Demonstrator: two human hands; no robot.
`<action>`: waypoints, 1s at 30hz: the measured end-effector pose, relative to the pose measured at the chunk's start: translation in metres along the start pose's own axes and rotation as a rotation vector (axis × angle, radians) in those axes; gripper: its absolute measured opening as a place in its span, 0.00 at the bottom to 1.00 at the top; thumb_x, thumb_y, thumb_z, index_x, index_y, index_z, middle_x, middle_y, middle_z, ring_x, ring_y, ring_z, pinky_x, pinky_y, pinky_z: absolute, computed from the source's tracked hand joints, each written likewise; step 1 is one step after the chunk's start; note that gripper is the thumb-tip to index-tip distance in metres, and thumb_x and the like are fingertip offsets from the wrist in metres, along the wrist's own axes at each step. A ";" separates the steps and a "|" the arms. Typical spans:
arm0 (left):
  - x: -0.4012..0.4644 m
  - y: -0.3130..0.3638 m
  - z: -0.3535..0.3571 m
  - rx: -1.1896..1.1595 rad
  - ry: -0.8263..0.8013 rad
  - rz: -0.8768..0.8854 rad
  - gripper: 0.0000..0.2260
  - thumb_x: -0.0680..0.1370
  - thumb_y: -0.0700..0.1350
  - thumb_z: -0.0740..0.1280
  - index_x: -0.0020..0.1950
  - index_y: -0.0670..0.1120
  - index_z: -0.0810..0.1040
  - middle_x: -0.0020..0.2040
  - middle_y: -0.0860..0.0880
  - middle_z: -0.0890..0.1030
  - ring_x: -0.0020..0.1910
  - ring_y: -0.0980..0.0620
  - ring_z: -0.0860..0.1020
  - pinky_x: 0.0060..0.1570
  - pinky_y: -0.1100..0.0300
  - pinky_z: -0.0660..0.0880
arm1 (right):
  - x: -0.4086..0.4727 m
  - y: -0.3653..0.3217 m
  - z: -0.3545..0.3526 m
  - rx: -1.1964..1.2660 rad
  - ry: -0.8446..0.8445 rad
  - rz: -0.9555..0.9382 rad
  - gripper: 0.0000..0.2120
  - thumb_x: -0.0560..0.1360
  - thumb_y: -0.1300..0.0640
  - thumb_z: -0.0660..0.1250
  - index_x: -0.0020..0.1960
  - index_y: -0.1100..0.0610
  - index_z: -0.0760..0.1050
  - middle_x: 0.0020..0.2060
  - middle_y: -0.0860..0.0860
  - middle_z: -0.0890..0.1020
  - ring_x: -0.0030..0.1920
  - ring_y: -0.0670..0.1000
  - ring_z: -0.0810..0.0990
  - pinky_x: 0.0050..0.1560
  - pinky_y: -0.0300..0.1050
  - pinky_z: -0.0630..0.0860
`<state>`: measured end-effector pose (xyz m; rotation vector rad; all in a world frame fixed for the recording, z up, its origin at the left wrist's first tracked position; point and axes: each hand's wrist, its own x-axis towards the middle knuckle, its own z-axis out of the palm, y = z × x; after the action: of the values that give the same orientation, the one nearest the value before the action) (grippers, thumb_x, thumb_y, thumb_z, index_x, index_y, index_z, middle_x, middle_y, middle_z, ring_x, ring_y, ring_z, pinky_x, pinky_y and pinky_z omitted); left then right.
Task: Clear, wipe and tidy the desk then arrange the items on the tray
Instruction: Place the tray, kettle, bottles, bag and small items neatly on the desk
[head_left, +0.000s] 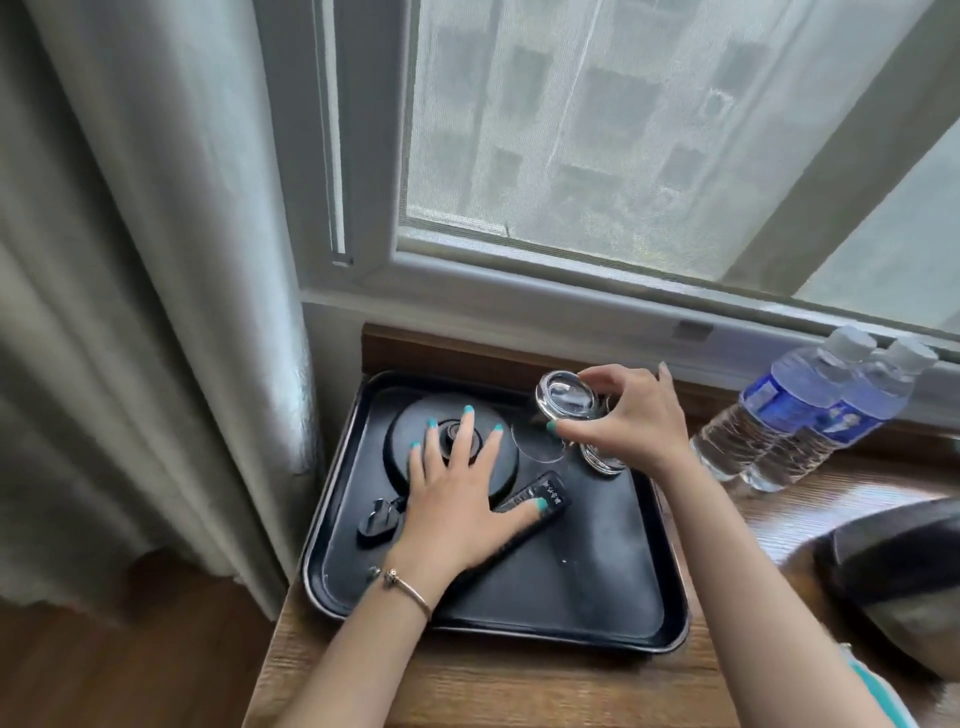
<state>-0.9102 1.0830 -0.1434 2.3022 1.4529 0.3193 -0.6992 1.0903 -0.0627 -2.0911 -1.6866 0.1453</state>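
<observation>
Looks like a hotel room: kettle base on a black tray, water bottles, curtain by the window.

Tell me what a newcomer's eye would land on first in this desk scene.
First the two hands over the black tray by the window: the left hand lies flat with spread fingers on the round kettle base, while the right hand has a grip on a tilted clear glass above a second glass. Next, two water bottles standing on the desk to the right of the tray.
</observation>
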 end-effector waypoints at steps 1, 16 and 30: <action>0.001 0.000 0.001 0.018 -0.007 0.002 0.44 0.68 0.78 0.48 0.78 0.58 0.46 0.78 0.53 0.36 0.76 0.39 0.37 0.72 0.43 0.36 | 0.003 0.003 0.000 0.016 -0.012 0.003 0.29 0.53 0.33 0.76 0.51 0.43 0.78 0.43 0.36 0.80 0.56 0.43 0.78 0.76 0.54 0.46; -0.006 0.010 -0.003 -0.037 -0.025 -0.065 0.41 0.72 0.74 0.52 0.79 0.54 0.45 0.78 0.52 0.34 0.76 0.41 0.34 0.73 0.45 0.36 | -0.005 0.025 0.001 -0.089 0.056 -0.065 0.45 0.59 0.36 0.77 0.72 0.46 0.68 0.65 0.48 0.75 0.67 0.52 0.71 0.74 0.59 0.55; -0.025 0.037 -0.028 -0.195 0.025 0.266 0.34 0.79 0.56 0.61 0.78 0.59 0.44 0.79 0.56 0.45 0.77 0.59 0.40 0.75 0.59 0.40 | -0.039 0.070 0.036 0.418 0.168 0.404 0.34 0.58 0.49 0.83 0.60 0.49 0.74 0.52 0.46 0.82 0.57 0.49 0.79 0.60 0.50 0.74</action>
<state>-0.9018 1.0524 -0.1017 2.3357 1.0721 0.5422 -0.6582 1.0521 -0.1309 -2.0224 -1.0158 0.3979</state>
